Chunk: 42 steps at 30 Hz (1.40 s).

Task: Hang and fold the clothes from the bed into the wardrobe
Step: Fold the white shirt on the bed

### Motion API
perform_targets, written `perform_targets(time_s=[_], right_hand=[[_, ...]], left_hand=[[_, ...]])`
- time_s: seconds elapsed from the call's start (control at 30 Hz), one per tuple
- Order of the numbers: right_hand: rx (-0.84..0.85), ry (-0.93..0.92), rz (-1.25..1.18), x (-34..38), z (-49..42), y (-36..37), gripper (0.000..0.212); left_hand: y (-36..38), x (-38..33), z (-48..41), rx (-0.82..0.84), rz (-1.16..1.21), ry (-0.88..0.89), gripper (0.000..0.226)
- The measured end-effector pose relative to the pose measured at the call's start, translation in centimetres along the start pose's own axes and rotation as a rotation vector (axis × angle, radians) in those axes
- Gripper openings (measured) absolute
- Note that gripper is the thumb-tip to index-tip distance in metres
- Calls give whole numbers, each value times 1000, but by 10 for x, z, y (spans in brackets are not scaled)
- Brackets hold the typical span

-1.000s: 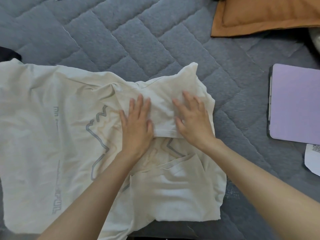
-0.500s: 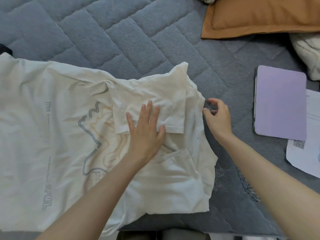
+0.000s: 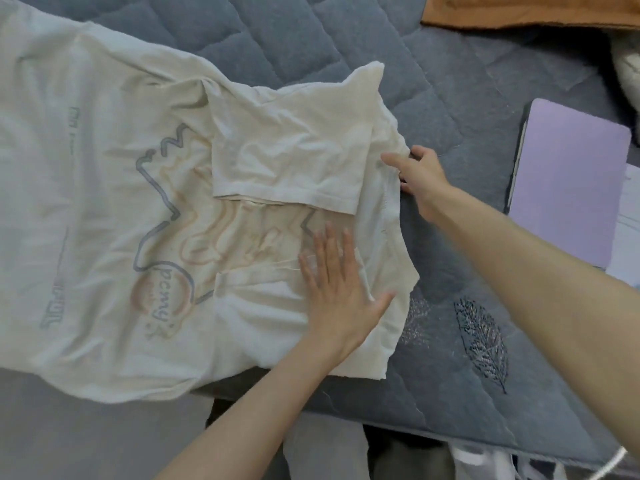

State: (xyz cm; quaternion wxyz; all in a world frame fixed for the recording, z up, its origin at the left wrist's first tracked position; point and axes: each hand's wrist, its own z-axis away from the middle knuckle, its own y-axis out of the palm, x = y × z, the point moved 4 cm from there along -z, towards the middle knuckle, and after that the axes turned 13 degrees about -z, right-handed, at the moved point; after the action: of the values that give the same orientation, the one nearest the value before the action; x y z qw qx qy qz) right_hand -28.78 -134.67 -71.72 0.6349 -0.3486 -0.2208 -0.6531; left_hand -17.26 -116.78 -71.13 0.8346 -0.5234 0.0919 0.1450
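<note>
A cream T-shirt with a faint printed outline lies spread across the grey quilted bed, print showing through. One sleeve is folded inward over the chest. My left hand lies flat with straight fingers on the lower right part of the shirt, pressing it down. My right hand is at the shirt's right edge near the shoulder, thumb on top of the fabric and fingers curled under the edge, pinching it.
A lilac tablet case lies on the bed to the right, with a white paper beside it. An orange pillow sits at the top right. The bed's near edge runs along the bottom, with the floor below.
My left hand slid from the folded sleeve down to the shirt's lower right part. My right hand left the sleeve, moved to the shirt's right edge and took hold of it.
</note>
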Motion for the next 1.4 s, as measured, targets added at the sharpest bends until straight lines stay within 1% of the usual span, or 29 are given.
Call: perform_targets(time_s=[0.03, 0.1, 0.23, 0.33, 0.43, 0.47, 0.53, 0.6, 0.63, 0.7, 0.73, 0.8, 0.87, 0.9, 0.97, 1.07, 1.13, 1.27, 1.33, 1.4], right_hand=[[11, -2, -8, 1, -2, 1, 75], [60, -3, -15, 1, -2, 1, 69], [217, 65, -17, -2, 4, 9, 65], [244, 76, 7, -3, 9, 14, 49], [261, 56, -7, 1, 10, 25, 55], [262, 54, -22, 2, 9, 30, 55], [262, 33, -5, 1, 9, 35, 45], [247, -53, 80, -1, 7, 36, 36], [236, -96, 118, -2, 6, 34, 36], [247, -133, 137, 0, 5, 31, 33], [272, -134, 120, 2, 5, 30, 31], [312, -132, 78, 6, 6, 25, 28], [298, -149, 50, 9, 8, 17, 36], [280, -155, 35, 10, 10, 12, 42], [252, -139, 6, 11, 13, 0, 48], [208, -58, -13, 10, 16, -26, 45], [171, -68, -19, 9, 17, -49, 47], [115, -184, -36, 14, 22, -95, 66], [88, -222, -4, 17, 25, -113, 70], [80, -281, 91, 20, 28, -125, 73]], left_hand=[[9, -3, 6, 4, -14, -28, 110], [25, -11, 18, -6, -41, -88, 114], [50, -32, 33, -52, -39, -219, 123], [62, -40, 38, -67, -79, -313, 122], [63, -44, 36, -28, -129, -341, 120], [63, -45, 35, -18, -140, -341, 116], [60, -46, 32, -7, -158, -348, 101], [56, -45, 31, -6, -175, -364, 83], [55, -45, 31, 0, -188, -369, 78], [53, -46, 32, 23, -192, -372, 78], [51, -47, 34, 26, -167, -379, 77], [43, -48, 37, -10, -56, -424, 66], [35, -49, 41, -86, 93, -491, 56], [31, -52, 44, -111, 135, -491, 53], [27, -60, 50, -109, 132, -449, 49], [20, -70, 57, -90, 53, -435, 31], [16, -81, 58, -101, 59, -393, 23], [14, -115, 54, -95, 202, -197, 27], [18, -128, 52, -66, 252, -139, 32], [22, -135, 51, -41, 289, -112, 34]])
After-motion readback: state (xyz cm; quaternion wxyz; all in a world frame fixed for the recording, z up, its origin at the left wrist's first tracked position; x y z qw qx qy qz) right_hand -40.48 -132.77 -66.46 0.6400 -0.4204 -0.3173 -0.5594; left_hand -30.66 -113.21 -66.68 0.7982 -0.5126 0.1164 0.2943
